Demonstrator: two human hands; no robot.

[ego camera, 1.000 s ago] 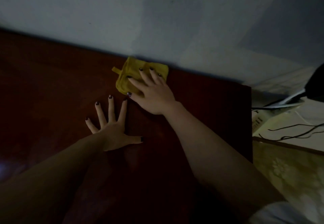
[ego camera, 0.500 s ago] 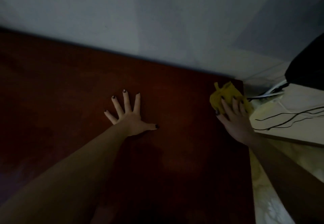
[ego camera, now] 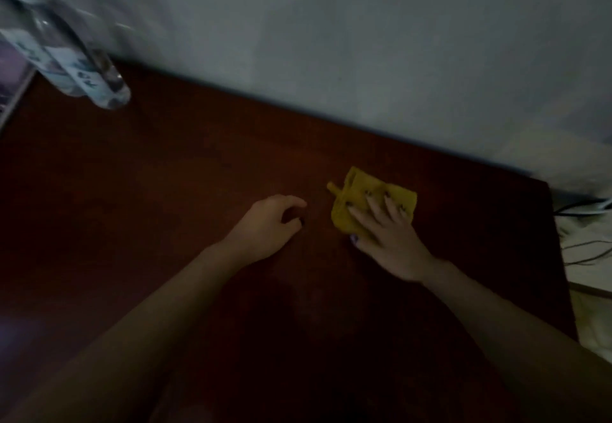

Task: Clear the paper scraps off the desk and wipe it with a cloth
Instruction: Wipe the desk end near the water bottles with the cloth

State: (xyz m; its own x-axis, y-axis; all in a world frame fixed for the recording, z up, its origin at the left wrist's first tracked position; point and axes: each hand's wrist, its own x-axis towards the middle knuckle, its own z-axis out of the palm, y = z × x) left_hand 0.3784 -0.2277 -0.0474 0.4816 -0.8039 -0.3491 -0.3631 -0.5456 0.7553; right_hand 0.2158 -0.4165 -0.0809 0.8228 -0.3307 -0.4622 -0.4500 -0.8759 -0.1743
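A folded yellow cloth (ego camera: 351,199) lies on the dark red-brown desk (ego camera: 165,191), right of centre. My right hand (ego camera: 387,234) presses flat on the cloth, fingers spread over it, covering its near half. My left hand (ego camera: 268,224) rests on the desk just left of the cloth, fingers curled in loosely, holding nothing. No paper scraps show on the desk in this dim light.
A clear plastic bottle (ego camera: 76,68) with a label stands at the desk's far left corner, near the grey wall (ego camera: 364,42). The desk's right edge (ego camera: 559,257) drops to a lower pale surface with black cables (ego camera: 586,250).
My right hand has slid the cloth back from the desk's right edge toward the middle. My left hand's spread fingers have curled in. The view shifted left, bringing the bottle into sight.
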